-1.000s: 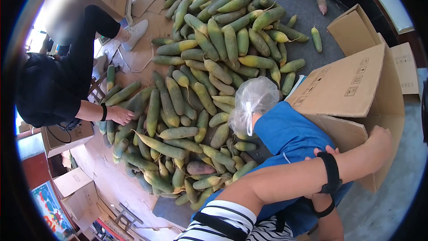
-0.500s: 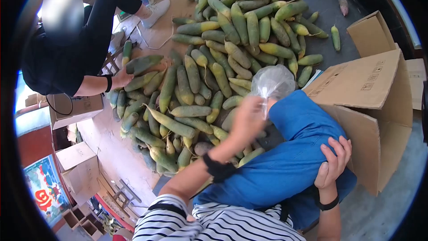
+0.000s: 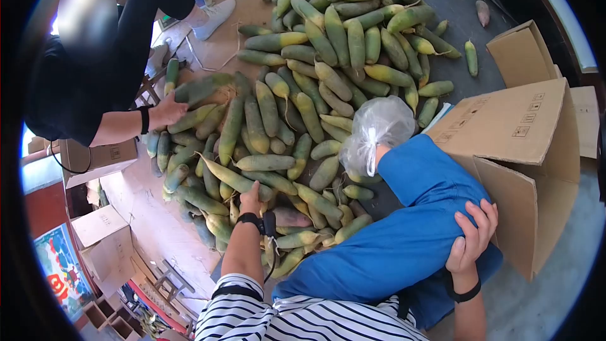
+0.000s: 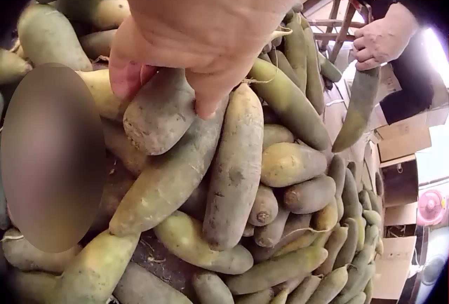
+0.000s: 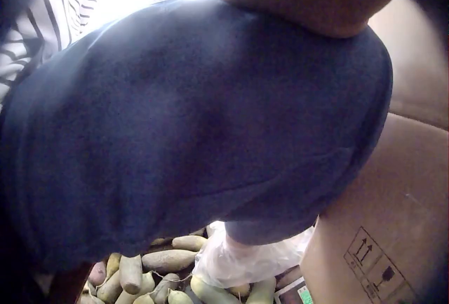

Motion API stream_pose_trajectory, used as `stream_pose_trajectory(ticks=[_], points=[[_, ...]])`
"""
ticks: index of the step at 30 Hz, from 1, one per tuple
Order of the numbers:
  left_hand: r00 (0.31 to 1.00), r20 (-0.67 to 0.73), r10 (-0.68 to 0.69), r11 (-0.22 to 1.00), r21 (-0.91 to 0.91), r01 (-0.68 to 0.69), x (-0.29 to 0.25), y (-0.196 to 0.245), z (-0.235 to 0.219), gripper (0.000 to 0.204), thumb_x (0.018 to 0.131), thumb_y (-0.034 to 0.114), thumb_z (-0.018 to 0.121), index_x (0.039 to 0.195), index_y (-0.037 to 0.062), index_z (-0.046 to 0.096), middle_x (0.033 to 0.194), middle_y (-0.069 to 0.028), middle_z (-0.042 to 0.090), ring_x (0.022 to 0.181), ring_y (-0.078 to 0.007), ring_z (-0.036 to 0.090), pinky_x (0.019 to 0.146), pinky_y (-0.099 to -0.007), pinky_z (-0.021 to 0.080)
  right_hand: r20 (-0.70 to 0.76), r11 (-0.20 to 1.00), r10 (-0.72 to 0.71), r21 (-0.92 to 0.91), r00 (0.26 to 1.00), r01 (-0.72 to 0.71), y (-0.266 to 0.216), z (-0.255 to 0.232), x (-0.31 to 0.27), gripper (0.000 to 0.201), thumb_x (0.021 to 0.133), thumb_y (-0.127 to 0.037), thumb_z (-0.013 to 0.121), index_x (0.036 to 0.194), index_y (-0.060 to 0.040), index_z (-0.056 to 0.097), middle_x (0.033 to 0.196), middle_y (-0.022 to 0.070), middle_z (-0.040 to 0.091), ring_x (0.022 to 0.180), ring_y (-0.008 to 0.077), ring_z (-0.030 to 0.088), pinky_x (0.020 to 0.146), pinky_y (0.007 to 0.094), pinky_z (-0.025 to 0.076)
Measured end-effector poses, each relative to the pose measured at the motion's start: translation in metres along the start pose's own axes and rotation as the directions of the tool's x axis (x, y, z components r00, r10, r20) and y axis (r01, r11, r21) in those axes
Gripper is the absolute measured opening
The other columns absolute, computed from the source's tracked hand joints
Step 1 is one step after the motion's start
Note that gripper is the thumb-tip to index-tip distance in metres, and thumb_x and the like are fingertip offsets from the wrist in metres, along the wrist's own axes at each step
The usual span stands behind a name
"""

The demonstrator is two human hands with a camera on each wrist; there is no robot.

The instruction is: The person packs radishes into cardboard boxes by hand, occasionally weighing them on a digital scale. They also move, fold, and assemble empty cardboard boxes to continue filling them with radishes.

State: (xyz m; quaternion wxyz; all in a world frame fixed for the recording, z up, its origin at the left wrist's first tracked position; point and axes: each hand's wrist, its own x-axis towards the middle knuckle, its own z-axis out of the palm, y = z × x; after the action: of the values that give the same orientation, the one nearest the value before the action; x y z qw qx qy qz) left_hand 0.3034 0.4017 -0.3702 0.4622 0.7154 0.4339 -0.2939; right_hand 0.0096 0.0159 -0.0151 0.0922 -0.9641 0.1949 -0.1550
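We are reaching the left hand (image 3: 251, 197) down into the radish pile (image 3: 315, 82) at its near edge. In the left wrist view the left hand (image 4: 203, 30) is curling over the butt end of one radish (image 4: 160, 111), thumb on one side and fingers on the other; contact looks made, but we cannot tell whether the pinch is firm yet. That radish is lying directly under the palm, its long axis running away from the hand and down toward the lower left of that view, roughly parallel to a longer neighbour (image 4: 235, 171) touching it on the right. It is sitting on top of others, not buried.

The right hand (image 3: 472, 237) is resting on the blue knee (image 3: 410, 227), fingers bent over the cloth, just beside the carton (image 3: 524, 139) and well apart from the pile. So the left hand is much the nearer one.

A plastic bag (image 3: 375, 129) is covering the foot beyond the knee. Across the pile another person's hand (image 3: 167, 112) is gripping a radish (image 3: 202, 88).
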Motion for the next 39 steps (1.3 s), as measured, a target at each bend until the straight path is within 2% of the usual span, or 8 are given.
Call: stream_pose_trajectory(ticks=[11,16,20,23,27,31,33,39], points=[[0.905,0.390,-0.172,0.946,-0.190,0.261,-0.132,0.013,-0.002,0.043,0.083,0.036,0.067,0.115,0.0081,0.055,0.098,-0.0058,0.064,0.084,-0.0226,0.064,0.059,-0.0359,0.050,-0.061,1.000,-0.005,0.022,0.998,0.006,-0.003,0.002,0.002,0.036,0.086,-0.026,0.040,0.104,-0.0068,0.065,0.117,0.0135,0.058,0.119,0.0361,0.046,0.108,0.0539,0.025],[0.702,0.696,0.152,0.982,-0.023,-0.190,-0.249,0.046,0.001,0.050,0.082,0.027,0.070,0.121,0.0009,0.053,0.107,-0.0085,0.061,0.096,-0.0208,0.062,0.080,-0.0334,0.051,-0.073,0.999,0.020,0.032,0.997,-0.018,-0.004,0.001,0.000,0.035,0.085,-0.025,0.042,0.103,-0.0070,0.066,0.117,0.0131,0.059,0.119,0.0354,0.046,0.108,0.0530,0.025],[0.305,0.831,0.465,0.632,-0.071,-0.771,-0.348,0.102,0.039,0.062,0.076,0.022,0.076,0.127,-0.0015,0.049,0.112,-0.0120,0.059,0.102,-0.0226,0.059,0.087,-0.0315,0.047,-0.098,0.999,0.025,0.039,0.995,-0.021,-0.005,0.001,-0.002,0.035,0.085,-0.025,0.042,0.102,-0.0066,0.066,0.117,0.0130,0.059,0.119,0.0356,0.046,0.109,0.0528,0.024],[-0.314,0.676,0.667,0.009,-0.429,-0.903,-0.424,0.134,0.082,0.067,0.072,0.014,0.075,0.131,0.0027,0.046,0.112,-0.0137,0.057,0.101,-0.0237,0.057,0.081,-0.0343,0.049,-0.105,0.998,0.039,0.045,0.994,-0.034,-0.001,0.002,-0.007,0.034,0.084,-0.025,0.044,0.102,-0.0063,0.066,0.117,0.0132,0.059,0.119,0.0368,0.045,0.108,0.0532,0.024],[-0.517,0.502,0.693,-0.110,-0.635,-0.764,-0.527,0.138,0.136,0.064,0.064,0.011,0.075,0.122,-0.0002,0.050,0.106,-0.0165,0.055,0.100,-0.0326,0.055,0.080,-0.0372,0.048,-0.178,0.997,0.035,0.076,0.983,-0.022,0.007,0.011,-0.020,0.036,0.084,-0.026,0.048,0.109,-0.0039,0.064,0.119,0.0157,0.059,0.120,0.0399,0.045,0.106,0.0519,0.028],[-0.748,0.521,0.411,-0.580,-0.483,-0.655,-0.601,0.135,0.193,0.050,0.059,0.014,0.076,0.104,-0.0004,0.062,0.095,-0.0104,0.054,0.088,-0.0253,0.055,0.067,-0.0311,0.045,0.036,0.969,0.100,0.222,0.994,-0.106,0.029,0.029,-0.055,0.050,0.092,-0.037,0.048,0.122,0.0021,0.056,0.128,0.0199,0.056,0.117,0.0331,0.055,0.102,0.0447,0.039],[-0.771,0.618,0.154,-0.695,-0.487,-0.529,-0.625,0.133,0.216,0.042,0.059,0.017,0.076,0.098,0.0036,0.068,0.095,-0.0083,0.057,0.090,-0.0232,0.055,0.068,-0.0282,0.042,-0.031,0.925,0.104,0.369,0.994,-0.085,0.030,0.034,-0.058,0.053,0.091,-0.039,0.052,0.123,0.0031,0.056,0.126,0.0185,0.058,0.115,0.0338,0.056,0.101,0.0433,0.041],[-0.727,0.687,-0.007,-0.592,-0.589,-0.551,-0.618,0.087,0.288,0.038,0.067,0.025,0.076,0.100,0.0067,0.071,0.105,-0.0100,0.063,0.099,-0.0255,0.056,0.080,-0.0375,0.041,0.009,0.985,0.127,0.117,0.992,-0.127,0.034,0.032,-0.064,0.051,0.087,-0.025,0.052,0.126,0.0083,0.051,0.124,0.0243,0.056,0.119,0.0400,0.051,0.104,0.0455,0.035]])
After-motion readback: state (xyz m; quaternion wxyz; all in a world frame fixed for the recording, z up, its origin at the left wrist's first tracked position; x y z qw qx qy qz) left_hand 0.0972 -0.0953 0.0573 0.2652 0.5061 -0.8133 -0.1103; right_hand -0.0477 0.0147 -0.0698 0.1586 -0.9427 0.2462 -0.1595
